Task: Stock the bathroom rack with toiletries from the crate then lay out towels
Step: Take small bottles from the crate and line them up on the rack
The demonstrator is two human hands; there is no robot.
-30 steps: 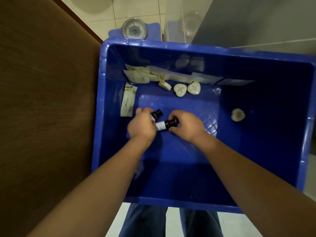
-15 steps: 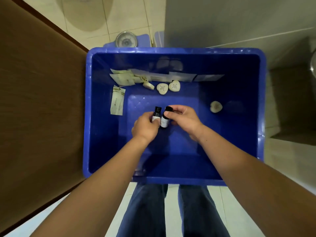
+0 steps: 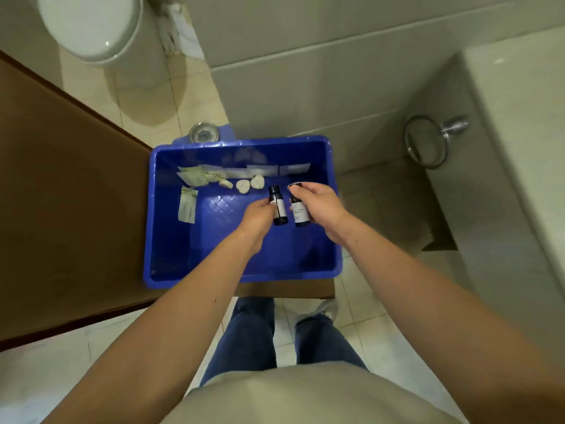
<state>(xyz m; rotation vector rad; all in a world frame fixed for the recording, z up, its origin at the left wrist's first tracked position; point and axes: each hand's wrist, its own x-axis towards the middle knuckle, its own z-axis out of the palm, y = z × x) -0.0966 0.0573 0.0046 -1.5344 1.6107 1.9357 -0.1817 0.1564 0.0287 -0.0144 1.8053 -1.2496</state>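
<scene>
Bathroom with a blue crate (image 3: 244,144).
Left hand (image 3: 259,215) grips one bottle (image 3: 278,208), right hand (image 3: 321,206) pinches the other bottle (image 3: 299,213), side by side over the crate; soaps (image 3: 243,186) and packets (image 3: 195,176) lie inside.

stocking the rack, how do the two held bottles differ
The left bottle shows its black cap; the right bottle has its cap under fingers of the right hand. The right bottle's label faces the camera; the left bottle's is partly behind the left hand. Both small, dark.
</scene>
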